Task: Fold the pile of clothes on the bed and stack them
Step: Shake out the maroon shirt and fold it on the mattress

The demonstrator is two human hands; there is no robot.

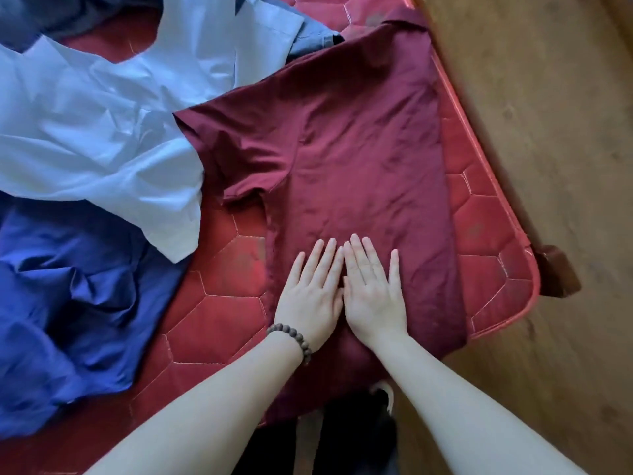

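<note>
The light is soft and moderate, daylight-like, and seems to fall from the upper left, where the pale blue shirt (102,108) looks brightest and nearly washed out. The maroon shirt (342,138) shows a faint sheen along its creases and shallow shadows in the folds. The wooden floor (548,132) at the right is smeared with motion blur. Wide-angle distortion bends the bed (493,269) edge, and the corners darken. The hands and forearms are fairly sharp.
</note>
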